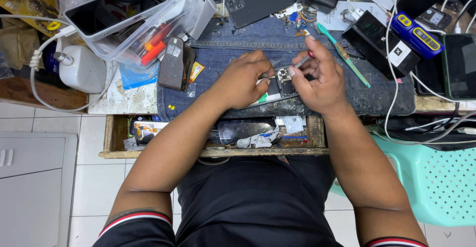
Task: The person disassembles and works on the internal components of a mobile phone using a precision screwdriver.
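Right hand (pixel 317 78) of ours pinches a small red-handled screwdriver (pixel 303 61), its tip set down on the exposed board of the opened phone (pixel 277 86). Our left hand (pixel 243 78) is closed on the phone's left part, fingers curled over its edge to pin it flat. The phone lies on the denim cloth (pixel 238 46) that covers the bench, right between our two hands and close to the bench's near edge.

We judge the step in hand to be work on a small fastener or part near the top of the phone's inside. The next move looks to call for a steady, light turn with the tip kept square, while the left hand keeps the phone from sliding on the cloth; a slip could scar the board.

Nearest to us, under the bench edge, an open wooden drawer (pixel 111 138) holds scraps and small parts. Farther out on the cloth lie a teal toothbrush (pixel 342 53) to the right and a dark pouch-like case (pixel 174 63) to the left. Beyond these stand a clear plastic box (pixel 188 19) with red-handled tools, a dark phone back cover (pixel 260 1), and a blue and yellow device (pixel 415 34) among white cables.
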